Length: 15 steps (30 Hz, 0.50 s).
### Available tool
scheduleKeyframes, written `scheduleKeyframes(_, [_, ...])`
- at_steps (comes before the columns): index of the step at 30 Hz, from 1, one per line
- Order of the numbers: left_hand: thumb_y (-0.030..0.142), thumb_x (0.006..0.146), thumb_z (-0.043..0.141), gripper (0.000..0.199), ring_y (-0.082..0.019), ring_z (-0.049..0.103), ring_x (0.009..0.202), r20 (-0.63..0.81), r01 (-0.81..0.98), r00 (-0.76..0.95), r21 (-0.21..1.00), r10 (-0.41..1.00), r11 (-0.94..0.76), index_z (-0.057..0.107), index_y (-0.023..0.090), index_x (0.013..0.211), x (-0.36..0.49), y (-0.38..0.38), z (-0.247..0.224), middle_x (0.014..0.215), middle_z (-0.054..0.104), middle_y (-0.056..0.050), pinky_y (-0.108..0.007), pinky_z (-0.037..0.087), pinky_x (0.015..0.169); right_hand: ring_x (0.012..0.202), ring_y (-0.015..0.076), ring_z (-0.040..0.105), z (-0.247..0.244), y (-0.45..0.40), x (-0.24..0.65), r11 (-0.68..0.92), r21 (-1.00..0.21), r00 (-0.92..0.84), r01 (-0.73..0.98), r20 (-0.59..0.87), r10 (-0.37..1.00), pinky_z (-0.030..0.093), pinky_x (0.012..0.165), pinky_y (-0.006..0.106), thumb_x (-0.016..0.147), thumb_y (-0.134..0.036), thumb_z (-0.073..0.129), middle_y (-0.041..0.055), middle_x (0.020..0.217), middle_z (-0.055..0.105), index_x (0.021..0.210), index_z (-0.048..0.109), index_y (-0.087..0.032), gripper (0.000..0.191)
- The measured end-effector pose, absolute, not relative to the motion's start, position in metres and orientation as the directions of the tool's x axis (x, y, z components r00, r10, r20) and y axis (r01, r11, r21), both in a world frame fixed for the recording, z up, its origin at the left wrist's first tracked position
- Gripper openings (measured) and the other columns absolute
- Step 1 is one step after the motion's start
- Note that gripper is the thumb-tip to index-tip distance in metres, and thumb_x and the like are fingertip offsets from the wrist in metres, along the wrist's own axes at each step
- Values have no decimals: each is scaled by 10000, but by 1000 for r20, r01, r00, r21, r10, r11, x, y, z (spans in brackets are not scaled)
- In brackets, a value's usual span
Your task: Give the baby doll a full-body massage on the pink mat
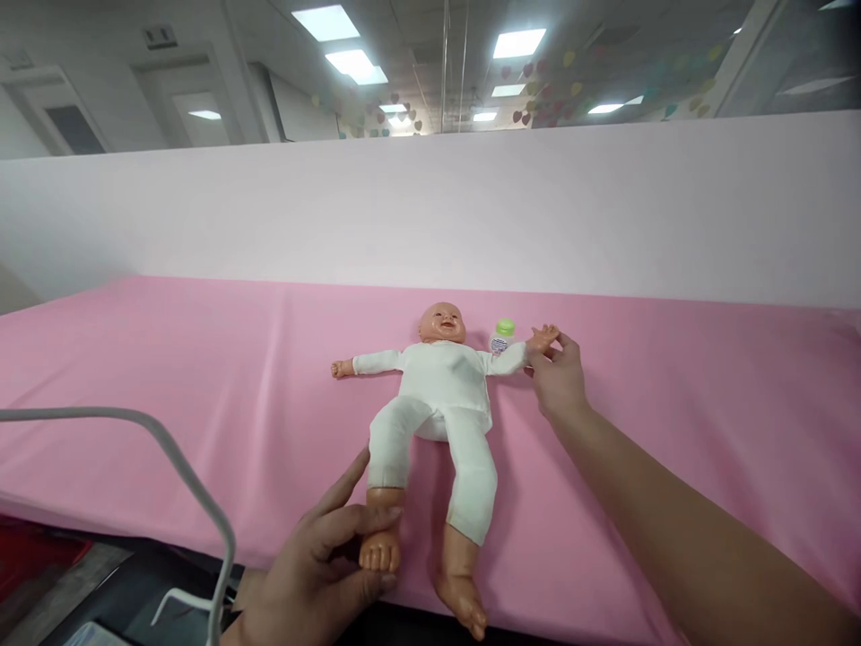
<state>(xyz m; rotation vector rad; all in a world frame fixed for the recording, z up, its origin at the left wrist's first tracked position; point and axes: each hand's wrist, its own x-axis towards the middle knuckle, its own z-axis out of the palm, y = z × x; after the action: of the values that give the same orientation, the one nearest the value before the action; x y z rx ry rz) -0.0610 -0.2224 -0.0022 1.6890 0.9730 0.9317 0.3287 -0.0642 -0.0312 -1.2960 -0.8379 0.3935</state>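
Doll: the baby doll point(444, 381) is lying face up on the pink sheet point(188, 359), near its front edge, with its arms spreading sideways and its feet pointing toward the person. White cloth is covering its torso and most of its limbs.
Step in hand: the person seems to be handling two limbs at once, one leg and the opposite arm.
Next move: by judgement, any shift of these limbs is calling for light, even holds on both, so that the body is not twisting.
Foot grip: the left hand point(316, 556) is curling around the doll's foot point(380, 550) on the view's left, partly closed; one finger is crossing the ankle, the thumb is sitting by the toes, and the forefinger is reaching along the trouser leg. Whether the foot is lifting off the sheet, I cannot tell.
Arm grip: the right hand point(561, 381) is pinching the doll's hand point(543, 337) near the wrist, thumb and fingers nearly closing.
Bottle: a small bottle point(504, 328) with a green cap is standing just behind the outstretched arm, which is partly hiding it.
Surroundings: a white partition point(430, 215) is rising behind the sheet; a grey tube point(181, 462) is curving in at left; ceiling lights point(519, 43) are shining above.
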Motion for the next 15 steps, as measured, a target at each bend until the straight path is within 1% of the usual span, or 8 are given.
scheduleKeyframes(2, [399,852,816,342,-417,454,1488,156,212,399,943,904,-257,806,307,1180,-55,-219,9,1739,285,-56,-392,637,931,962,240,730,-19,-75,306,286,-907,590,310,419,690,642,783,400,860,-423,753,110,1315,707,1467,489,-295,674])
scheduleKeyframes(4, [412,850,818,306,-430,412,1511,165,239,415,929,895,-282,822,295,1133,-48,-212,22,1742,279,-50,-400,625,954,974,235,719,-12,-84,286,338,-828,459,447,537,708,625,809,399,897,-390,711,83,1312,713,1439,536,-306,575])
scheduleKeyframes(6, [417,839,831,302,-437,370,1532,177,239,436,922,882,-304,830,290,1114,-41,-204,32,1739,288,-53,-418,607,992,1034,256,700,-11,-89,273,384,-707,277,594,628,727,612,842,419,910,-327,679,65,1290,723,1391,598,-307,488])
scheduleKeyframes(8, [408,833,840,336,-437,352,1542,189,225,446,922,875,-314,821,292,1148,-34,-195,38,1734,299,-64,-437,588,1026,1119,285,669,-13,-91,267,444,-532,72,721,695,715,582,933,467,904,-241,651,63,1274,730,1359,638,-291,458])
scheduleKeyframes(10, [391,835,841,361,-437,367,1536,196,207,439,928,877,-311,810,293,1181,-29,-186,40,1732,305,-74,-459,575,1047,1168,297,642,-14,-91,267,509,-355,-121,785,717,687,535,1020,505,901,-157,612,62,1273,734,1341,662,-274,458])
scheduleKeyframes(11, [381,834,842,364,-438,376,1531,200,193,434,932,879,-307,808,291,1185,-26,-181,40,1727,316,-78,-469,570,1055,1175,298,635,-14,-90,267,535,-289,-198,794,709,677,518,1043,514,907,-129,590,60,1277,734,1336,671,-272,460])
scheduleKeyframes(13, [358,824,851,358,-440,376,1531,211,151,433,942,876,-301,810,281,1171,-21,-172,39,1711,356,-83,-486,552,1078,1171,302,628,-13,-89,269,567,-204,-296,798,687,664,511,1046,521,933,-110,561,59,1271,739,1325,693,-279,446])
scheduleKeyframes(15, [337,808,865,359,-435,382,1530,230,97,435,949,870,-299,812,273,1158,-16,-163,36,1674,425,-91,-502,530,1106,1169,312,620,-11,-89,269,574,-155,-337,804,675,656,510,1039,534,963,-127,553,66,1270,739,1314,714,-291,419])
